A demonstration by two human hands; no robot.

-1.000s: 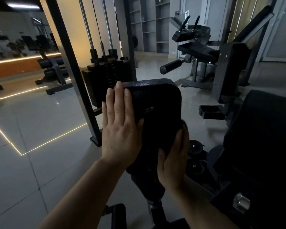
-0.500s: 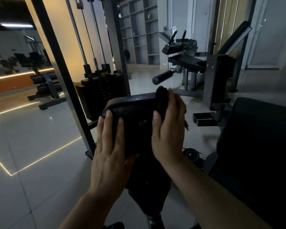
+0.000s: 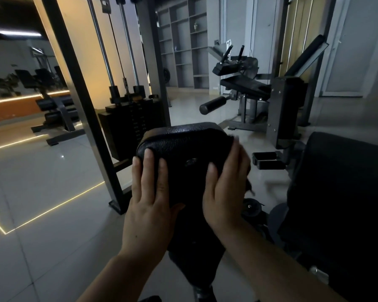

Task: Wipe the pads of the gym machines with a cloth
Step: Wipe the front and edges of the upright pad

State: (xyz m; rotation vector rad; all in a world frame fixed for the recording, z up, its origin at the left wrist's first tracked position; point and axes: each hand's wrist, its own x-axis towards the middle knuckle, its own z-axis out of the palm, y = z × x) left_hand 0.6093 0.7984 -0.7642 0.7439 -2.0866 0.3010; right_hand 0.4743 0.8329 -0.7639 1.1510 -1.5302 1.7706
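A black textured pad (image 3: pixel 183 147) of a gym machine stands upright in the middle of the view. My left hand (image 3: pixel 150 205) lies flat against the pad's lower left side, fingers spread, steadying it. On the pad's right edge rests my right hand (image 3: pixel 225 190), pressing a dark cloth (image 3: pixel 248 184) against it. The cloth is mostly hidden under the hand and blurred; only a dark scrap shows at the hand's right side.
A larger black seat pad (image 3: pixel 345 192) fills the right. A weight stack (image 3: pixel 131 125) in a steel frame (image 3: pixel 83 105) stands behind the pad on the left. Another machine with a roller pad (image 3: pixel 212 104) is at the back right. Tiled floor (image 3: pixel 42 192) lies to the left.
My right hand with the cloth went up from the pad's lower right to its top, then slid down along the right edge. My left hand shifted lower on the left side.
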